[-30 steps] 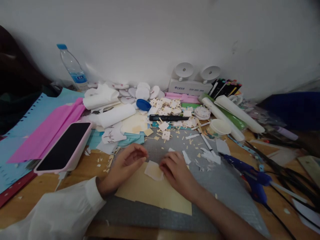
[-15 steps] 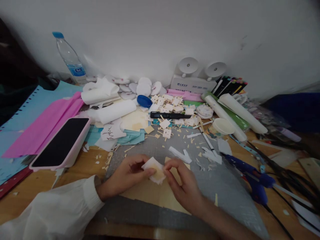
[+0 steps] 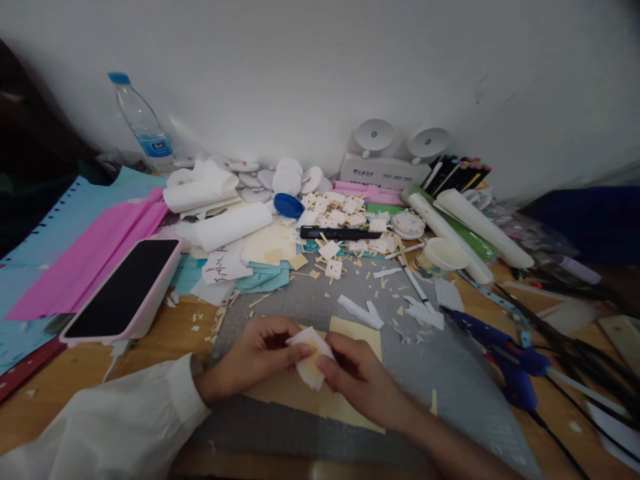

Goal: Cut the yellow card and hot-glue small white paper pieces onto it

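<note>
A small white piece (image 3: 311, 377) with a yellowish patch in its middle is held between both hands, low in the centre of the view. My left hand (image 3: 267, 357) pinches its left side, thumb on the front face. My right hand (image 3: 357, 373) grips its right side with thumb and fingers. Beneath the hands a tan sheet (image 3: 353, 412) lies on the grey mat (image 3: 465, 393). White paper strips (image 3: 361, 311) lie on the mat just beyond the hands.
A phone (image 3: 127, 287) lies at left, before a water bottle (image 3: 145, 127). Small white square pieces (image 3: 333, 269) are heaped behind the mat, under a black pen (image 3: 340, 233). At right are a paper cup (image 3: 445, 255) and a blue glue gun (image 3: 517, 383).
My right hand has moved left and now grips the white piece more fully. The piece has turned and sits slightly lower between the hands.
</note>
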The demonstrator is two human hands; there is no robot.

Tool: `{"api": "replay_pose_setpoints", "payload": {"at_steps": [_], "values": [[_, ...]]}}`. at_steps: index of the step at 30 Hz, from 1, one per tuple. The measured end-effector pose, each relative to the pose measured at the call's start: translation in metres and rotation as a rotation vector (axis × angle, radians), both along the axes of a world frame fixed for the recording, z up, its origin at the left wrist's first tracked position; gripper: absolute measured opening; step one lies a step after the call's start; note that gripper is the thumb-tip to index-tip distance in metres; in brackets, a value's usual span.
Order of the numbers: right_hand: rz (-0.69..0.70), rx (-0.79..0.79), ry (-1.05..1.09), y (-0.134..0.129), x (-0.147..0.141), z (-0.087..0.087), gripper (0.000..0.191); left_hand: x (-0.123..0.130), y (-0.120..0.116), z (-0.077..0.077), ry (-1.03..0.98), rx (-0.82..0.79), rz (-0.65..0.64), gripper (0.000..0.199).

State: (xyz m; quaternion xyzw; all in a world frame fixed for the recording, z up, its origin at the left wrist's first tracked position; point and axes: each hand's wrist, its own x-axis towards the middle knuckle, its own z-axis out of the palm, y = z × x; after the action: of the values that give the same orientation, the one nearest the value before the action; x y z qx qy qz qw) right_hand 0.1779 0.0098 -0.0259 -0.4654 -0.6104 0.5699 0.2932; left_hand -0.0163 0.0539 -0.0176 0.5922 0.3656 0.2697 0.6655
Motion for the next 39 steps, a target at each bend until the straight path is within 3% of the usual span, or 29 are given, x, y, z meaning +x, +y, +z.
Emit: {"api": "replay_pose_setpoints", "payload": {"at_steps": [6,12,18,26,39], "values": [[0.013,-0.023,0.017,0.0003,-0.0011,-0.0004,0.034,-0.0008,0.0024,-0.0018,0.0,0.039,-0.006,0.022],[-0.069,-0.069,0.151,-0.0008,-0.0044,-0.0062,0.033,-0.0018,0.0035,-0.005,-0.058,-0.002,-0.043,0.018],[-0.082,-0.08,0.178,-0.0001,-0.0044,-0.0055,0.032,-0.0032,0.0003,-0.0052,0.044,0.073,-0.043,0.025],[-0.008,-0.025,0.214,-0.0008,-0.0047,0.0009,0.027,-0.0026,0.0035,-0.0049,-0.032,0.073,-0.065,0.024],[-0.089,0.072,0.134,0.0004,-0.007,0.0012,0.028,0.0007,0.0013,-0.0049,-0.048,0.057,-0.081,0.018]]}}
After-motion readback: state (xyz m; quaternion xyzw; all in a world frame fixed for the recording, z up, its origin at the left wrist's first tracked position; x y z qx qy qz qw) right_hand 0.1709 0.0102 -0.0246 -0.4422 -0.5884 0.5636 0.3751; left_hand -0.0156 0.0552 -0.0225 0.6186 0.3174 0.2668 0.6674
